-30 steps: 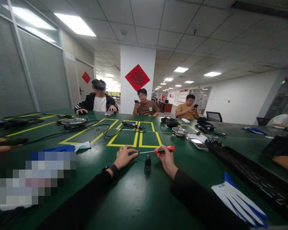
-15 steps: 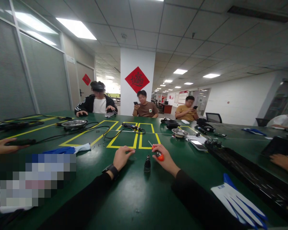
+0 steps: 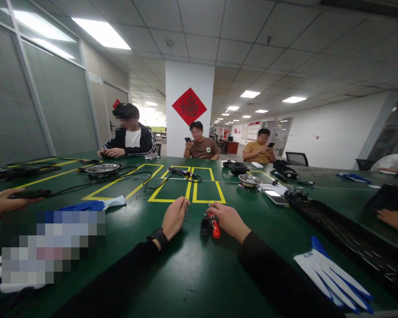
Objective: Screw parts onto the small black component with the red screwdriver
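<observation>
My right hand [image 3: 231, 219] has its fingers closed on a screwdriver [image 3: 216, 229] with a red-orange handle; the handle's end points toward me. Just left of it stands a small black object with a narrower metallic top [image 3: 204, 224], its kind unclear. The handle and this object sit side by side, perhaps touching. My left hand [image 3: 174, 217], with a dark band on the wrist, is pinched at the fingertips above the green table [image 3: 172, 274]. What those fingers hold, if anything, is too small to make out.
White-and-blue gloves [image 3: 333, 278] lie at right, beside a long black tray-like part [image 3: 345, 238]. A phone [image 3: 275, 197] and metal bowls [image 3: 250, 180] are farther back. A cabled tool [image 3: 182, 173] lies over yellow tape lines. Another person's hand [image 3: 6, 205] is at left; several people sit around.
My right hand has brought the screwdriver down and left, beside the black object, its handle end swinging toward me. My left hand has shifted slightly up and right. The person at far left draws their hands together.
</observation>
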### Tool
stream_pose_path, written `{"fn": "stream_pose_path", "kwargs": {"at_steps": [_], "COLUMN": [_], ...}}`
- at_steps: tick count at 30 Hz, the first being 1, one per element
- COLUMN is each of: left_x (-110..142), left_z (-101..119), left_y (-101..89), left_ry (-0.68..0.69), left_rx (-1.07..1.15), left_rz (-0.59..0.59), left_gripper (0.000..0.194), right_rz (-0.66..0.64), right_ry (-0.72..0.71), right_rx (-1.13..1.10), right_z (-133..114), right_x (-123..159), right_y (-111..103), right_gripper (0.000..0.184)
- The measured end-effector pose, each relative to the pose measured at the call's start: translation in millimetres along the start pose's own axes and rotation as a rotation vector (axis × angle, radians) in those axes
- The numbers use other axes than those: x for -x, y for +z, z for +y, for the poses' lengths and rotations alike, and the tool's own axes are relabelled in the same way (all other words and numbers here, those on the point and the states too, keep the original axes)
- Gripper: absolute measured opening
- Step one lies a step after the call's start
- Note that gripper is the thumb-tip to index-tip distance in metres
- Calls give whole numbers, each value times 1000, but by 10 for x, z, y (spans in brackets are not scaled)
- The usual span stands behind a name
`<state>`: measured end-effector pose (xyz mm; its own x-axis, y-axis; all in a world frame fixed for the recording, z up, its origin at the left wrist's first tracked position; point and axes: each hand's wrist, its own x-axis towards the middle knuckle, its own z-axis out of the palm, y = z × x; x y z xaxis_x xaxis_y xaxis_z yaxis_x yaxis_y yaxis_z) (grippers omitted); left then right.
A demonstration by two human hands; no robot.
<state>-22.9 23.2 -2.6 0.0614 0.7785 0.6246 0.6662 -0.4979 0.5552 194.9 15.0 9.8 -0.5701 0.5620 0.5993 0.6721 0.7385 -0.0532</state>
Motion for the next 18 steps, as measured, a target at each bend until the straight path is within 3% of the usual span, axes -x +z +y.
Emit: {"fn": "stream_pose_path", "kwargs": {"at_steps": [2,4,9,18], "left_x": [52,104,184,187], "left_z": [106,190,258,237], "left_y": [6,19,68,76], "left_ry": [52,146,381,441], "left_rx": [-1,-7,-81,-97], "left_rz": [-17,-59,-163,-207], "left_gripper": [33,32,30,30], "right_rz": [154,234,280,300], "right_ry": [77,55,-104,-58], "right_rx": [-34,-99,-249,-349], "right_z": [-71,-159,-347,-355], "right_x": [-24,-40,-37,2], "right_y": [-54,-81,-21,34], "right_gripper": [23,16,9,7]}}
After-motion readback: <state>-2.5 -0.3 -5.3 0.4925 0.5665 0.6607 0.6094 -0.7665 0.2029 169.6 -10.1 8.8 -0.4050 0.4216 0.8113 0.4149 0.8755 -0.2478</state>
